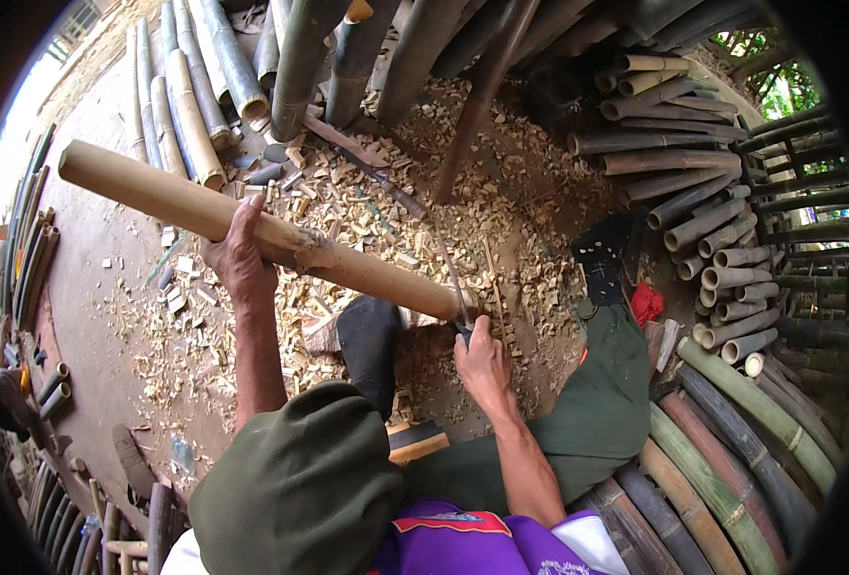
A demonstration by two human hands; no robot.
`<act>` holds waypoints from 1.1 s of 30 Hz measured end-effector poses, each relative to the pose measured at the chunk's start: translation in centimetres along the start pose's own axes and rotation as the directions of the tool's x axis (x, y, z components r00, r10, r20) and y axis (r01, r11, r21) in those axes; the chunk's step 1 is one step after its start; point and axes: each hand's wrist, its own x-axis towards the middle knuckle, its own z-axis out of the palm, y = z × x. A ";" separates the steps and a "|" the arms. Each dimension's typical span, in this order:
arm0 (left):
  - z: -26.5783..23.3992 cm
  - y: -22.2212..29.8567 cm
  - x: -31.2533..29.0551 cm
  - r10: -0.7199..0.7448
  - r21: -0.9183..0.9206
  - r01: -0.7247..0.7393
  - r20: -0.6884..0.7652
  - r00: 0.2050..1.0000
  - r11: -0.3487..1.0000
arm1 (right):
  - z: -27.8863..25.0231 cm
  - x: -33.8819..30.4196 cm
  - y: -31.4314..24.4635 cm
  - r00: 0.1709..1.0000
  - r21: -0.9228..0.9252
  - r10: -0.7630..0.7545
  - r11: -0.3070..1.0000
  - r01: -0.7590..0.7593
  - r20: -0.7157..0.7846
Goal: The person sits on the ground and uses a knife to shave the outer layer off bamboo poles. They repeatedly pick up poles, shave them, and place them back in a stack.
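The bamboo pole [348, 266] is held near mid-length by the left hand [240, 251], its long axis slanting from far left to near right, its right end just ahead of the right hand [485, 360], in whose grip a knife [456, 285] is clasped.

Brown floor [84, 326] strewn with pale chips [539, 196], slatted barrier [813, 202] at right, bright foliage [786, 93] beyond

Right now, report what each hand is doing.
Left hand: closed, holding the bamboo pole.
Right hand: closed, holding a dark-handled tool.
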 end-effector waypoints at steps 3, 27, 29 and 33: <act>-1.7 0.3 0.0 -0.020 0.009 0.020 0.037 0.999 1.000 | -3.4 -1.8 -4.1 0.991 0.102 -0.121 0.987 0.126 -0.057; -2.9 1.2 0.0 -0.123 -0.124 0.195 0.438 0.890 0.973 | -3.8 -1.7 -2.6 1.000 0.027 0.010 1.000 -0.010 0.009; -3.1 1.8 -0.2 -0.124 -0.161 0.225 0.476 0.871 0.961 | -6.0 -3.0 -4.2 0.984 0.171 -0.112 0.976 0.136 -0.141; -2.0 2.0 -0.7 -0.104 -0.196 0.238 0.525 0.845 0.951 | -3.2 -2.6 -1.6 0.903 0.237 -0.243 0.911 0.338 -0.355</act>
